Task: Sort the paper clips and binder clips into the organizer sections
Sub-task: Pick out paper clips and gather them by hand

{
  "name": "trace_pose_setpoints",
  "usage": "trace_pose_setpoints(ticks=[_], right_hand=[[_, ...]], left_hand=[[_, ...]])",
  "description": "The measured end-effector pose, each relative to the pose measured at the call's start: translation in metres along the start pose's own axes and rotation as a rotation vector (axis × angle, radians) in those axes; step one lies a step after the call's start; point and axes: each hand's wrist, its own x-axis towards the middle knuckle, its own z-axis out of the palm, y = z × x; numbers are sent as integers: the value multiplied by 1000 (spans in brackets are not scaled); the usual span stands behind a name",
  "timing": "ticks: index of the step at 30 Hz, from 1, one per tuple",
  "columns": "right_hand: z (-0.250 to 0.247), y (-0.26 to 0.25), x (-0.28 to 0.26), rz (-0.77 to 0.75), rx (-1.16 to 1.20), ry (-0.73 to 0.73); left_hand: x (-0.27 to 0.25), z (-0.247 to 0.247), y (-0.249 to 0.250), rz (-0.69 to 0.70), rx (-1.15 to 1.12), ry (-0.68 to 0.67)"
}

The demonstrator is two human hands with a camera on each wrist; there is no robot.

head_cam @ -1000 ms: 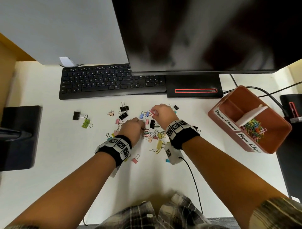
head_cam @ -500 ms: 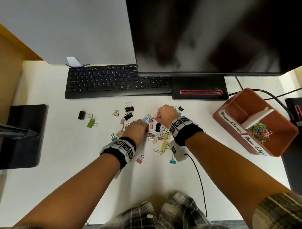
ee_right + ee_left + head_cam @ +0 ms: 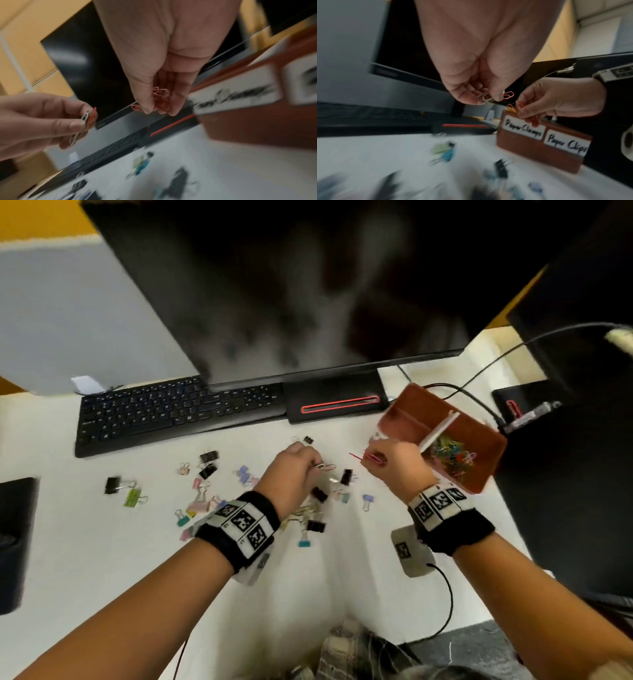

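Observation:
My left hand [image 3: 301,467] is raised over the scattered clips and pinches a few white, pink and orange paper clips [image 3: 494,96]. To its right, my right hand [image 3: 390,463] pinches a bunch of red paper clips [image 3: 161,97] close to the near wall of the brown organizer [image 3: 479,474]. Its front carries two white labels [image 3: 523,128], and its right section holds a pile of coloured paper clips [image 3: 452,455]. Binder clips [image 3: 205,470] in black, pink, green and blue lie spread on the white desk around and below my left hand.
A black keyboard [image 3: 171,412] and a large monitor [image 3: 291,285] stand behind the clips. Cables [image 3: 479,378] run behind the organizer. A black object [image 3: 13,542] sits at the left desk edge, and dark equipment [image 3: 582,474] stands right of the organizer.
Both hands have lifted off the pile with paper clips. My right hand has moved right toward the organizer, and the head view has swung and tilted.

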Motion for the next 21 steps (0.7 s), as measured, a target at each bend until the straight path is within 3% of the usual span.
trace_pose_setpoints(ticks=[5, 9, 12, 14, 18, 21], right_hand=[[-64, 82, -36, 198, 54, 210], [-80, 122, -31, 270, 130, 282], [-76, 136, -22, 299, 173, 206], [-69, 141, -21, 251, 167, 170], [-52, 132, -25, 68, 161, 255], [-35, 106, -25, -138, 186, 212]], left_hand=[[60, 53, 118, 146, -102, -7], [102, 102, 178, 47, -118, -27], [118, 121, 181, -7, 43, -77], [115, 118, 174, -1, 22, -57], [84, 86, 142, 112, -89, 85], [46, 60, 92, 43, -82, 167]])
